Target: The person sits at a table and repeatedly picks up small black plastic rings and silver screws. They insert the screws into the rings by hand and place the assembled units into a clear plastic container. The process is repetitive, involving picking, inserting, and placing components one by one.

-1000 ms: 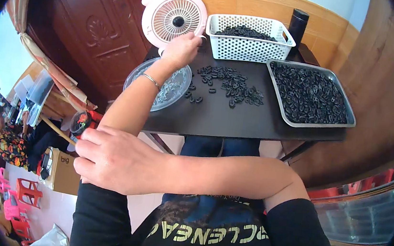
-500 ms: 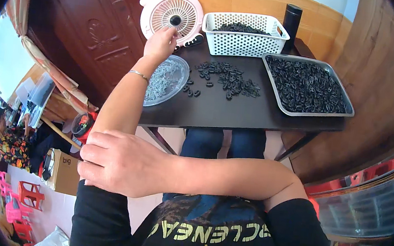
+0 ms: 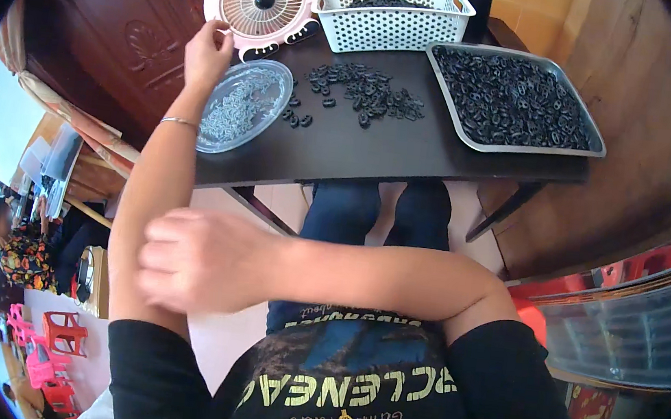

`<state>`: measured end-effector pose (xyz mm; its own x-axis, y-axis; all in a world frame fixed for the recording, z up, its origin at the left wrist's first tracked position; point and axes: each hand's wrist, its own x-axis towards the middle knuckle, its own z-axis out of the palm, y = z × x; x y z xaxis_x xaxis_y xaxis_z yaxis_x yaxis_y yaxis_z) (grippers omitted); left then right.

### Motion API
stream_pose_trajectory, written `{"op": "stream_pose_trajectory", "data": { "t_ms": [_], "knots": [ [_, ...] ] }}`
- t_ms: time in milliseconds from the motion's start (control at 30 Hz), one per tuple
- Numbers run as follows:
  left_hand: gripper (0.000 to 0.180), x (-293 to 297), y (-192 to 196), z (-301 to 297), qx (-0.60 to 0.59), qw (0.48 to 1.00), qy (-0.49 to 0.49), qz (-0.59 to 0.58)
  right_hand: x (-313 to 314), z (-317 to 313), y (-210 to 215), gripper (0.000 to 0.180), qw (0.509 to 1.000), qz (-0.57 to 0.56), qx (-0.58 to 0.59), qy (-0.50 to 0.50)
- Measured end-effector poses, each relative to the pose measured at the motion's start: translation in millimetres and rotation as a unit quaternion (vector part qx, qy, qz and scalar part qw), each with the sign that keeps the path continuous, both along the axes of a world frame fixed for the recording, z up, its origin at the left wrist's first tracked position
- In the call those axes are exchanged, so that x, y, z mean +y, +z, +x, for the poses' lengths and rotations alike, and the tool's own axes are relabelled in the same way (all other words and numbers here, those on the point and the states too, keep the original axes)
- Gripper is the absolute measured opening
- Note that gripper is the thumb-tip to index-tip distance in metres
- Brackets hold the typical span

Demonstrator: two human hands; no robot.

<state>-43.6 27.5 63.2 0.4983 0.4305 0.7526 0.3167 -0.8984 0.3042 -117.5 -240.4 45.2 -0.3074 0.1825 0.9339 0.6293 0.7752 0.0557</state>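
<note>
My left arm stretches out past the table's left side. At its end my left hand [image 3: 208, 57] hovers between the pink fan and a clear round tray [image 3: 279, 109] of small pale grey pieces; its fingers are loosely bent and no held thing shows. Crossing in front of my body, my right hand [image 3: 203, 263] lies curled over my left forearm [image 3: 146, 181] below the elbow, somewhat smeared by motion. Small black oval pieces with holes [image 3: 368, 94] lie in a loose pile on the dark table [image 3: 342, 146], right of the round tray.
At the back stand a pink fan [image 3: 263, 18], a white perforated basket [image 3: 391, 34] with black pieces, and a dark cylinder [image 3: 476, 12]. A metal tray [image 3: 513, 149] full of black ovals sits at the right. Far left, a person [image 3: 25, 246] is near several stools [image 3: 63, 334].
My left hand has drawn away from the fan's front toward the left. My right hand still rests on my left forearm, shifted slightly. The view has tilted, so the table sits higher.
</note>
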Motion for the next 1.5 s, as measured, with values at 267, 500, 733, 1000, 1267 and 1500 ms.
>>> {"op": "stream_pose_trajectory", "data": {
  "t_ms": [267,500,733,1000,1267,1500],
  "knots": [
    [0.021,-17.4,-28.6,-109.2,-0.029,0.999,-0.016,0.032,-96.1,115.4,-92.3,0.014,0.943,-0.120,0.143,-0.276],
    [0.022,0.7,-84.6,-131.0,-0.127,0.991,0.001,-0.030,-107.3,171.5,-106.8,0.010,0.878,-0.088,0.203,-0.424],
    [0.026,11.6,-116.4,-132.0,-0.136,0.990,0.022,-0.038,-82.4,176.1,-110.7,0.008,0.847,-0.150,0.213,-0.464],
    [0.026,5.6,-114.5,-132.8,-0.144,0.987,0.043,-0.055,-85.4,176.2,-106.1,0.010,0.838,-0.205,0.248,-0.440],
    [0.024,13.1,-119.0,-134.8,-0.115,0.990,0.081,-0.019,-86.1,176.4,-105.9,0.010,0.848,-0.209,0.239,-0.425],
    [0.022,2.6,-112.7,-132.6,-0.160,0.983,0.087,-0.021,-91.4,179.3,-105.8,0.008,0.851,-0.216,0.250,-0.409]
  ]
}}
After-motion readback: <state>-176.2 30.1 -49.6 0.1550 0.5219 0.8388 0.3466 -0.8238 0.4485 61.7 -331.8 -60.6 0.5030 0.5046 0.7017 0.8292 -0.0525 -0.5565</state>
